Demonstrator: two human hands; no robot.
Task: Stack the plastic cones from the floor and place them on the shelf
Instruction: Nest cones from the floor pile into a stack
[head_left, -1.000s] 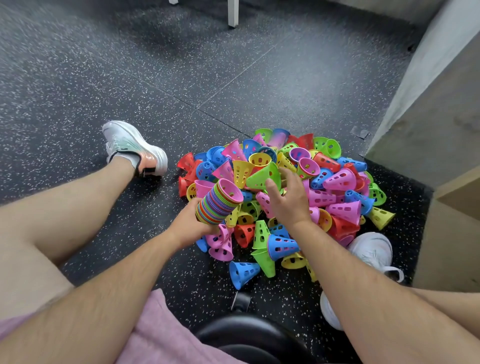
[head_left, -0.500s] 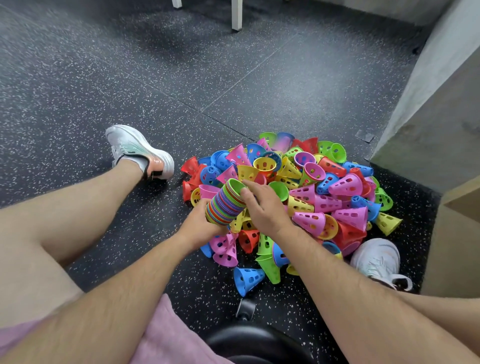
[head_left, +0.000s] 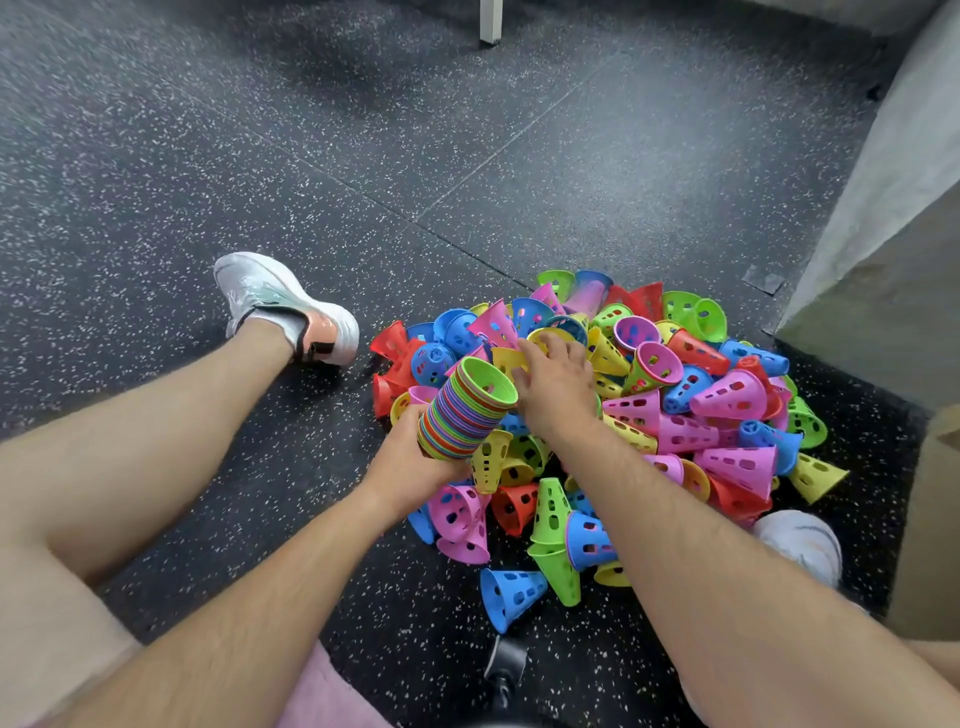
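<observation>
A heap of perforated plastic cones (head_left: 727, 405) in pink, yellow, green, blue and red lies on the dark speckled floor between my legs. My left hand (head_left: 410, 467) grips a tilted stack of nested cones (head_left: 467, 410) from below; its open mouth faces up and right, with a green cone on top. My right hand (head_left: 556, 389) reaches over the heap just right of the stack. Its fingers are stretched out and touch a yellow cone (head_left: 506, 358) at the heap's top. I cannot see a cone held in it.
My left shoe (head_left: 280, 306) lies left of the heap and my right shoe (head_left: 800, 540) at its right edge. A grey concrete block (head_left: 883, 260) and a wooden unit (head_left: 930, 519) stand at the right. A chair caster (head_left: 504, 670) sits near me. A white post (head_left: 490, 21) stands far back.
My right hand took a green cone from the heap, set it on top of the stack, then moved off to the yellow cone. The stack's top went from pink to green.
</observation>
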